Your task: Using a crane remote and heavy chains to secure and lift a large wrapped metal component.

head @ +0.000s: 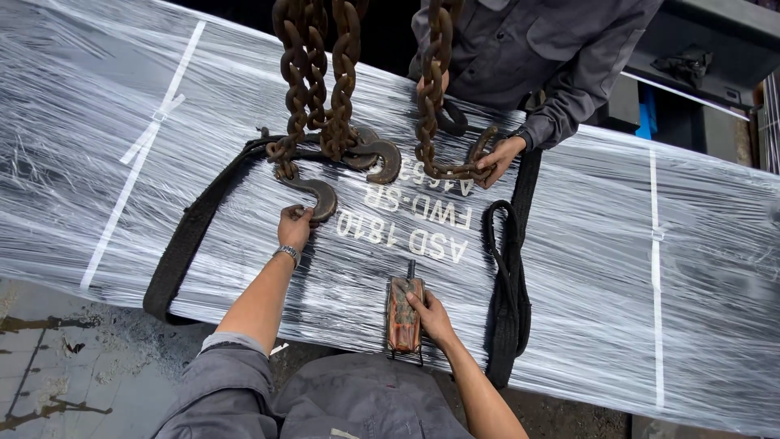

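Hands: left (293,225) grips hook (315,197); right (433,317) presses remote (405,313) near bundle edge (341,321).

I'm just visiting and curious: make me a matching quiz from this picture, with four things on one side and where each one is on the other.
Things:
1. left hand
2. right hand
3. co-worker's hand
4. black sling

Places:
A. lying across the wrapped bundle, with a loop on top
B. on the rusty chain hook
C. on the worn orange control pendant
D. gripping the far chain at its lower end

Pairs: 1-B, 2-C, 3-D, 4-A
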